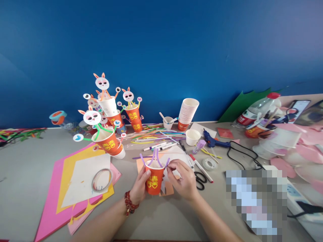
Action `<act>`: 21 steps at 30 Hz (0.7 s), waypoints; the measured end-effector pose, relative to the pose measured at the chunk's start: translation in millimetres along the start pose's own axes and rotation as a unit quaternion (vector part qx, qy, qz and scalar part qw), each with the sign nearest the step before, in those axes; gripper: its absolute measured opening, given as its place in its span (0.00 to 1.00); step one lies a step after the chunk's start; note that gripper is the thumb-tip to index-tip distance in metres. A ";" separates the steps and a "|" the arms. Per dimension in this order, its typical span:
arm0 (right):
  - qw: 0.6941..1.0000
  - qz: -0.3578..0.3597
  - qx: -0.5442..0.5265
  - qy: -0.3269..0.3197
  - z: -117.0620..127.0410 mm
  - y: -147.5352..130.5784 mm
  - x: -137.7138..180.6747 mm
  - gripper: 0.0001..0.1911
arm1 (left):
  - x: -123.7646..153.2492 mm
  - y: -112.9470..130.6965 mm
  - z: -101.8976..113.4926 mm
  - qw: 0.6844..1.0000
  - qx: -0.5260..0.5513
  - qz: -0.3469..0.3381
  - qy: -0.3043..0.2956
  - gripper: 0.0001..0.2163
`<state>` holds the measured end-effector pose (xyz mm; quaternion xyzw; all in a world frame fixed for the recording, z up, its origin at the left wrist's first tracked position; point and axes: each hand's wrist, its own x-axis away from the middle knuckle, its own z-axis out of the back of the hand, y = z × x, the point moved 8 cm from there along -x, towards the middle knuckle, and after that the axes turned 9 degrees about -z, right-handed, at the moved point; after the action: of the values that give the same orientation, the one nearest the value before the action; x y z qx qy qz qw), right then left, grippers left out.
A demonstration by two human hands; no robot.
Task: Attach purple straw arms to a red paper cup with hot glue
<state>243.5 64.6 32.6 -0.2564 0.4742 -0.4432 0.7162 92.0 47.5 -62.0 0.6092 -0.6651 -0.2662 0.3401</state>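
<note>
An orange-red paper cup (156, 183) with yellow characters stands upright in my left hand (140, 183), whose fingers wrap round its left side. Several purple pipe cleaners (157, 157) rise from inside the cup and bend over its rim. At the rim's right side, my right hand (182, 177) pinches the end of one purple pipe cleaner between thumb and fingers. Beneath and behind the cup lie orange paper with cut-outs (168, 189) and a white sheet (176, 154).
Finished rabbit-faced cups (109, 145) stand at the back left. Coloured paper sheets (51, 201) and a tape roll (102, 179) lie left. Rightward are scissors (200, 179), markers (202, 168), a glue stick (199, 146), a glue gun (214, 141) and stacked cups (188, 112).
</note>
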 end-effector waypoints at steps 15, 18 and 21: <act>0.990 -0.080 -0.116 -0.001 -1.6 7.7 -3.1 0.09 | -1.1 -9.9 1.2 0.998 0.042 0.021 -0.029 0.21; 0.980 -0.123 -0.156 -0.012 -4.6 14.5 -3.1 0.09 | -0.7 -11.8 -2.1 0.997 0.052 0.041 -0.049 0.21; 0.971 -0.145 -0.190 -0.020 -7.3 18.1 -3.0 0.08 | -0.7 -13.9 -3.3 0.994 0.066 0.055 -0.069 0.21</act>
<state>243.5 76.2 16.7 -0.4624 0.4932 -0.4394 0.5915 103.3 46.8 -70.7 0.5731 -0.7356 -0.2435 0.2667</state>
